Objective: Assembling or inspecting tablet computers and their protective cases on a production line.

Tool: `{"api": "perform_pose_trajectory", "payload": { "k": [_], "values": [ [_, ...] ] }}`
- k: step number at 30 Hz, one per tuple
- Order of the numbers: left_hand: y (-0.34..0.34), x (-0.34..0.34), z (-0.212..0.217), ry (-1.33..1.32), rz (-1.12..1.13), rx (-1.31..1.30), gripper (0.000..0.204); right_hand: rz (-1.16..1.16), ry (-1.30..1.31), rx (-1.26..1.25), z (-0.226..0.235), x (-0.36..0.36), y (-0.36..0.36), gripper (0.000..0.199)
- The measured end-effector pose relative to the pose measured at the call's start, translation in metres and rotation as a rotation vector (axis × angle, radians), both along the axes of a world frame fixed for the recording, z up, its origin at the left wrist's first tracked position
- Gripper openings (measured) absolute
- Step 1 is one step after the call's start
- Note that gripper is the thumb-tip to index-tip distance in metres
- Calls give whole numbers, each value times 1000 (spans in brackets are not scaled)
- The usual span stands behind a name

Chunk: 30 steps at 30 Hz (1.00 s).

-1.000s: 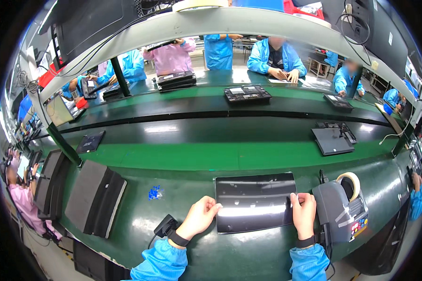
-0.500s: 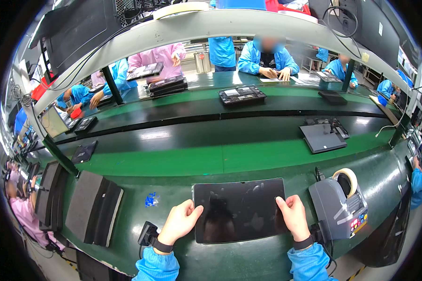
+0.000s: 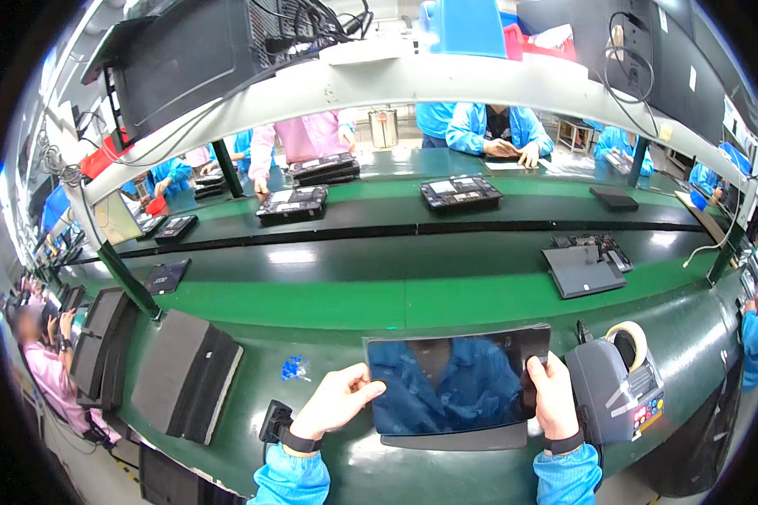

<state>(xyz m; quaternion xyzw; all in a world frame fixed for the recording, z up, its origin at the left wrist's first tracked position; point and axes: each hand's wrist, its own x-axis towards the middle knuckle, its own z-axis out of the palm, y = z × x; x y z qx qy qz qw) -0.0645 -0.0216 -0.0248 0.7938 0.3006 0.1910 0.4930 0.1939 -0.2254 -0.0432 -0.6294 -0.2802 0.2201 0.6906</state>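
Note:
A glossy dark display panel (image 3: 451, 383) is gripped at both sides and tilted, its face mirroring blue clothing. My left hand (image 3: 335, 399) closes on its left edge, thumb on the front face. At the right edge my right hand (image 3: 554, 396) pinches it the same way. Below the panel's near edge shows a strip of a flat dark grey piece (image 3: 455, 439); the rest of it is covered. Black bands circle both my wrists. A small heap of blue bits (image 3: 295, 368) lies on the green bench left of my left hand.
A grey tape dispenser (image 3: 606, 383) with a tape roll stands right of my right hand. Dark foam blocks (image 3: 181, 370) sit at the left. Beyond the bench, a green conveyor (image 3: 345, 299) carries laptop parts (image 3: 585, 268). A shelf beam (image 3: 396, 80) spans overhead; co-workers sit opposite.
The panel has tilted up, now reflecting blue clothing, and a grey piece shows beneath it. My head view has shifted. Across the line, a laptop base held by a pink-sleeved person now rests on the surface.

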Motion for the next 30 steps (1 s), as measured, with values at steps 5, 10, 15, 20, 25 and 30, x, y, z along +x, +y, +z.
{"api": "perform_pose_trajectory", "payload": {
  "k": [5,10,15,20,25,30],
  "values": [
    [3,10,23,-5,-81,165,24,-42,60,93,-20,10,-4,7],
    [-14,48,-11,-566,204,-136,16,-53,-85,199,-37,8,3,17],
    [-28,55,-19,-628,304,-190,17,-38,-54,205,-50,8,-1,22],
    [-46,60,-13,-843,287,-209,33,-153,-177,200,-31,-7,-10,22],
    [-27,70,-33,-747,342,412,20,-566,-611,62,-12,-50,-81,26],
    [-31,51,-31,-840,306,160,18,-1013,-420,170,-20,-46,-182,10]
  ]
}}
